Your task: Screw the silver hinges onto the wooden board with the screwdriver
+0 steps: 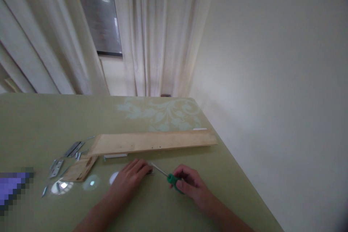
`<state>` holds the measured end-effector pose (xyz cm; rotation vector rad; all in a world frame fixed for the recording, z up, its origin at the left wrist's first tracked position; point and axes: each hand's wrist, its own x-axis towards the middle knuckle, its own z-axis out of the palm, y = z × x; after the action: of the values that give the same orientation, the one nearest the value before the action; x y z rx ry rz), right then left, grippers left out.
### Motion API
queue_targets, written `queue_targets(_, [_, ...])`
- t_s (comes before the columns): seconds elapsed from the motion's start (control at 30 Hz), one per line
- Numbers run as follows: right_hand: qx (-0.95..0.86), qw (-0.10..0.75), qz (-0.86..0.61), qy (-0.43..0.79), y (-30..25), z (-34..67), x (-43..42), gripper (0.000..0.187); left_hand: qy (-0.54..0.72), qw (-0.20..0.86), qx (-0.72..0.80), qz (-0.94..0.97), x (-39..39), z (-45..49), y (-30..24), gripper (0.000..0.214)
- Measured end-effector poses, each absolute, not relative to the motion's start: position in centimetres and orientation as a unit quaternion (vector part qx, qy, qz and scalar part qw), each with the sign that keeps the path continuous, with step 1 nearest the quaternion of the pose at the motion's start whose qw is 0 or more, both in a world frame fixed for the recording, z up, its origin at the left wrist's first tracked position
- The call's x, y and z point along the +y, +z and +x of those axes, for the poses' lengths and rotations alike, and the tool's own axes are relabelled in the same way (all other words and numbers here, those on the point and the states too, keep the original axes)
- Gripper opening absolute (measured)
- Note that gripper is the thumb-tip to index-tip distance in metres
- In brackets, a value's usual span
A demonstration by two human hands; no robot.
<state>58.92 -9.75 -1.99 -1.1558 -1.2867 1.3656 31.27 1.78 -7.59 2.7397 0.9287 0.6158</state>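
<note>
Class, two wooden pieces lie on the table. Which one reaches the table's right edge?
The long pale plank, stretching to that edge; the small darker piece lies left, beside the hinges.

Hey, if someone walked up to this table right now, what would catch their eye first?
First come the two hands at the near edge. The right hand grips a green-handled screwdriver, and its tip points at the fingertips of the left hand, which lies flat on the green table. Just behind them lies a long wooden plank, with metal hinges and a small wooden piece near its left end.
</note>
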Motion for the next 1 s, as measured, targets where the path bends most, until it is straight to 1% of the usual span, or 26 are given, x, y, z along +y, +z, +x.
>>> queue_targets(0.07, [-0.455,0.476,-0.456,0.599,-2.2,59.0,-9.6,0.048,0.200,0.098,0.311,0.924,1.8,31.2,-7.2,0.031])
queue_targets(0.13, [-0.400,0.496,-0.458,0.621,-2.2,59.0,-9.4,0.050,0.202,0.110,0.309,0.923,1.8,31.3,-6.6,0.025])
queue_targets(0.23, [-0.340,0.515,-0.439,0.653,-1.8,58.8,-9.4,0.050,0.222,0.131,0.305,0.917,1.6,31.4,-5.6,0.024])
queue_targets(0.37, [-0.307,0.534,-0.396,0.681,-1.4,58.6,-9.2,0.051,0.224,0.155,0.296,0.916,1.4,31.6,-5.2,0.025])
queue_targets(0.5, [-0.310,0.549,-0.382,0.675,-1.7,58.2,-9.2,0.046,0.233,0.142,0.295,0.916,1.3,31.7,-5.5,0.030])
queue_targets(0.63, [-0.309,0.546,-0.399,0.669,-2.2,58.0,-9.2,0.047,0.237,0.140,0.294,0.915,1.3,31.8,-5.5,0.031])
queue_targets(0.87, [-0.271,0.530,-0.446,0.668,-2.5,58.6,-9.0,0.063,0.237,0.142,0.288,0.917,1.2,31.7,-5.5,0.034])
queue_targets(0.9, [-0.271,0.526,-0.449,0.670,-2.4,58.6,-9.1,0.063,0.238,0.143,0.287,0.917,1.2,31.7,-5.6,0.034])
queue_targets(1.0, [-0.277,0.510,-0.466,0.668,-2.0,58.3,-9.5,0.056,0.241,0.147,0.290,0.915,1.2,31.7,-5.7,0.035])
